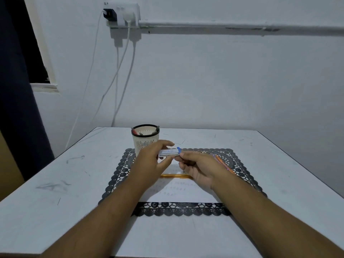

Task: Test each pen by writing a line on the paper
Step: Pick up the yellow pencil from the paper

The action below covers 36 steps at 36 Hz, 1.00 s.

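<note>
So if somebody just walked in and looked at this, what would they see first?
Probably the two hands meeting over the middle of the table: the left hand and the right hand both grip a small clear case with a blue end. Under them, a white paper with rows of small marks lies on a black lacy mat. Just behind stands a white pen cup holding pens.

Two bare forearms extend from the lower edge, ending in the left hand (pixel 150 162) and right hand (pixel 200 168); no sleeves, rings, watch or gloves are worn.
</note>
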### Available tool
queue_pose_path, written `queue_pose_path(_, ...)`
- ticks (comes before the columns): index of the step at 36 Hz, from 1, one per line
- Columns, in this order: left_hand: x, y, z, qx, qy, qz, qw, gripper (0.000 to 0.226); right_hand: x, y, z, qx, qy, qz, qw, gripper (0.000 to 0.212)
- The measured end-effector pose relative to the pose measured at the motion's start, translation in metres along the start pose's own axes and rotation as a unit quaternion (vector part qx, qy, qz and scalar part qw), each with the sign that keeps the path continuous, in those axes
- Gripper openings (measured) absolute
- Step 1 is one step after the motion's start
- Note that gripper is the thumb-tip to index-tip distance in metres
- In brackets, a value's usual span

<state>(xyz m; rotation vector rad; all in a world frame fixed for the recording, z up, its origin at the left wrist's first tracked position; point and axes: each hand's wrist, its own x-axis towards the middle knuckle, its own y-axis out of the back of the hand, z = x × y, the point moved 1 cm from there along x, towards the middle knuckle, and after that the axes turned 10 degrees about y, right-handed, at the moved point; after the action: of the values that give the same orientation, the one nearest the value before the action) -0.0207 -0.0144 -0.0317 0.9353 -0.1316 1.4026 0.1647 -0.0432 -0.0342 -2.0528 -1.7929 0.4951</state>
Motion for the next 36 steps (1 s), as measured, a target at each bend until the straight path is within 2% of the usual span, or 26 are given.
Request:
queue_pose_path(6, 0.001, 0.000, -0.002, -0.099, 0.041, -0.016, 0.994, 0.017, -0.002, -0.004, 0.001, 0.043, -0.032, -0.003, 0.999, 0.005)
queue_pose_path(17, 0.001, 0.002, -0.004, -0.112, 0.055, -0.040, 0.991, 0.014, 0.000, -0.002, 0.003, 0.039, -0.029, 0.001, 0.999, 0.013)
queue_pose_path(22, 0.003, 0.002, -0.011, -0.069, 0.061, -0.030, 0.995, 0.019, 0.000, 0.001, -0.001, -0.020, 0.022, 0.000, 1.000, 0.014)
queue_pose_path(32, 0.004, 0.002, -0.012, 0.109, 0.047, -0.027, 0.993, 0.019, -0.005, 0.002, -0.008, -0.148, 0.115, -0.023, 0.982, 0.009)
queue_pose_path(36, 0.003, 0.001, -0.010, 0.127, 0.054, -0.033, 0.990, 0.020, -0.007, -0.001, -0.008, -0.188, 0.142, -0.019, 0.972, 0.009)
